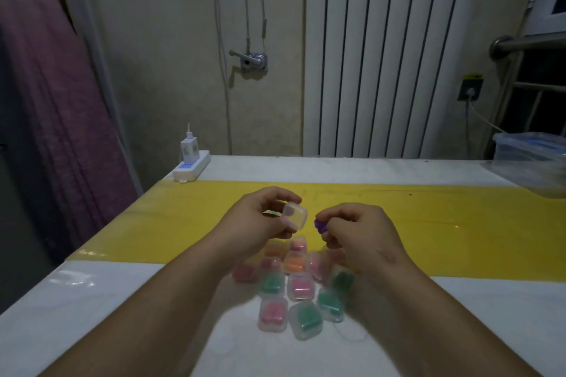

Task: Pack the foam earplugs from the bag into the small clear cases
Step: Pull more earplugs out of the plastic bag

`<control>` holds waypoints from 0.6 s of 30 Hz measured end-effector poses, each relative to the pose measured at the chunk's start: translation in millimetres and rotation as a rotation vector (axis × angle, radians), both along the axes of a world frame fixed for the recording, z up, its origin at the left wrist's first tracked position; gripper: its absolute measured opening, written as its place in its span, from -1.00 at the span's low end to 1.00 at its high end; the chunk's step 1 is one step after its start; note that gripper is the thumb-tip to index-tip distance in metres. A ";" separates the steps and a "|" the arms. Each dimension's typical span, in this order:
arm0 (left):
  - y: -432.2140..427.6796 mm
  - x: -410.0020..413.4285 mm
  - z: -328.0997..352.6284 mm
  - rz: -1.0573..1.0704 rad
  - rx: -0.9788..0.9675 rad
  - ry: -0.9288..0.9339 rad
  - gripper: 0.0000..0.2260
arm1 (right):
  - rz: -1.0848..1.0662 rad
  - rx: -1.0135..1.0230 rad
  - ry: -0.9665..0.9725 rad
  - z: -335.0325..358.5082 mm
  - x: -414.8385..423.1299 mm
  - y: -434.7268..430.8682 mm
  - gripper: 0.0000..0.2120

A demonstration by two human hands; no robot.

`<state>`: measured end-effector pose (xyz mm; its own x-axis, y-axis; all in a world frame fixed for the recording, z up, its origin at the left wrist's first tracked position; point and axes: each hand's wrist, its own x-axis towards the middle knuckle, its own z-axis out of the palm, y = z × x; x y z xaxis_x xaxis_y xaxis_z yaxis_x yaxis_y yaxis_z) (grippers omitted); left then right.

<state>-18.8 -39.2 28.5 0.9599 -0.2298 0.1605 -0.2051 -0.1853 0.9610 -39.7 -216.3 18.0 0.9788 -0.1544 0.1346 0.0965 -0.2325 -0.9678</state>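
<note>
Purple foam earplug (320, 225) pinched at the fingertips of the right hand (355, 229), just right of frame centre, held above the yellow strip (183, 217) of the table (92, 300). Small clear case (294, 215) gripped between thumb and curled fingers of the left hand (260, 217), just beside the plug, a narrow gap between the two. Lid position hard to read; faint purplish patch inside, too blurred to call. Below the hands, toward lower centre, a cluster of filled cases (294, 288) holding pink, green and orange plugs, packed close together on the white surface. Source bag not clearly identifiable anywhere in frame.

Likely risks from here:
- Springy foam popping out of a light pinch and bouncing off among the filled cases or over the near table edge.
- Compressed plug re-expanding before lid closure, ending up jammed at the rim with the lid half shut.
- Slick little case twisting out of the left-hand grip under the push of the plug.
- Forearms (190, 285), hanging low over the cluster, brushing and scattering finished cases.

Dim light and soft focus adding to the chance of a missed opening. Power strip (191, 169) with charger (189, 148) at left centre and clear bin (533, 147) at right edge well apart from the action, unlikely to interfere.
</note>
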 end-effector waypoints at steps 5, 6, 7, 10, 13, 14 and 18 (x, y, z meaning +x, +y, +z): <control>5.5 -6.3 -12.1 -0.031 -0.080 0.028 -0.68 | 0.096 -0.037 -0.042 -4.5 -2.8 8.1 -0.86; 4.5 -7.7 -12.6 -0.035 -0.103 0.030 -0.71 | 0.096 -0.063 -0.056 -4.7 -3.0 8.7 -0.86; 3.7 -8.6 -12.9 -0.036 -0.130 0.031 -0.72 | 0.093 -0.069 -0.064 -4.4 -2.9 8.6 -0.85; 1.9 -11.5 -10.9 -0.057 -0.210 0.043 -0.77 | 0.095 0.057 -0.034 0.3 -3.9 6.8 -0.79; 2.6 -9.9 -10.8 -0.028 -0.169 0.000 -0.71 | 0.105 0.110 -0.009 3.3 -6.3 7.2 -0.78; 3.3 -9.2 -10.7 -0.011 -0.137 -0.024 -0.67 | 0.111 0.107 -0.010 3.0 -6.5 7.7 -0.78; 5.1 -8.5 -10.6 -0.025 -0.132 -0.093 -0.53 | 0.113 0.103 -0.020 0.6 -5.9 7.9 -0.76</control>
